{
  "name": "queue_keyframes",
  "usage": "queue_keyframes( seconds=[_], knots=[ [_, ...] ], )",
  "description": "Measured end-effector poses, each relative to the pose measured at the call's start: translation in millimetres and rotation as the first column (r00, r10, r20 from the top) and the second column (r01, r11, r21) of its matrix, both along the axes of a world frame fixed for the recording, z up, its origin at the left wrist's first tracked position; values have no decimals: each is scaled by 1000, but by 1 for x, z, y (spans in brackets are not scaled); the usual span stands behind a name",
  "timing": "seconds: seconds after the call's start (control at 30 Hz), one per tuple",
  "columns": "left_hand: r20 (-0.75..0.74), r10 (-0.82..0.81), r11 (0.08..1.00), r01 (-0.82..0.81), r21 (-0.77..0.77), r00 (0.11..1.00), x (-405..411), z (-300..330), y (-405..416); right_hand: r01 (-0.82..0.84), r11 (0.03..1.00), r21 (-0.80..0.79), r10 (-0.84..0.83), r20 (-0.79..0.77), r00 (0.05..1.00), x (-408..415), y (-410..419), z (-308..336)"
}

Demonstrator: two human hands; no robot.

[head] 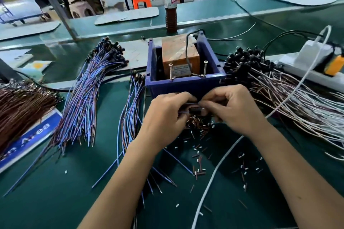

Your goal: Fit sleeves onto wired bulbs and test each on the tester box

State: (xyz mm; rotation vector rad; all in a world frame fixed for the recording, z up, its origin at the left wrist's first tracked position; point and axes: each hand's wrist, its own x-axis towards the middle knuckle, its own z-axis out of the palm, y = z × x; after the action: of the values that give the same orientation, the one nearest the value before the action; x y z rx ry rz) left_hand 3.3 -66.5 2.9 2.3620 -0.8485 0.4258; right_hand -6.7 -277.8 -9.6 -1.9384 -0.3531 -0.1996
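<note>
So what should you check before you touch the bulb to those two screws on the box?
1. Bulb held firmly: ok. The left hand and right hand both pinch the black bulb piece between them.
2. Sleeve fully on: cannot tell, the fingers hide it.
3. Wire ends free to touch the screws: cannot tell, they run under the left hand.
4. The two screws on the tester box clear: ok, nothing lies across them.
5. Box powered: cannot tell; a black cable goes into it.
6. Spare sleeves handy: ok, scattered on the mat.
</note>
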Motion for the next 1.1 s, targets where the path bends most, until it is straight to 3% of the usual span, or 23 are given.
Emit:
queue_keyframes(
  seconds=[0.1,0.3,0.53,0.7,0.93,1.1],
  knots=[
    [25,-27,998,28,-56,999,-2,-2,-4,4,999,34,-4,-9,1000,0,4,-3],
    [34,109,983,-102,-152,993,-1,-8,1,89,969,230,-71,-84,994,0,-6,-5],
    [27,18,981,-13,-191,999,-3,-10,-6,15,981,195,-5,-50,999,-7,6,-7],
    [-4,38,962,-38,-270,999,0,-15,-6,85,933,351,-31,-156,987,-7,4,-2],
    [-31,42,949,-49,-311,999,-1,-16,-7,63,978,201,-55,-45,997,-10,3,-4],
    [-169,22,922,-85,-378,985,-2,-14,-9,65,981,181,-64,-15,998,-11,5,-4]
  ],
)
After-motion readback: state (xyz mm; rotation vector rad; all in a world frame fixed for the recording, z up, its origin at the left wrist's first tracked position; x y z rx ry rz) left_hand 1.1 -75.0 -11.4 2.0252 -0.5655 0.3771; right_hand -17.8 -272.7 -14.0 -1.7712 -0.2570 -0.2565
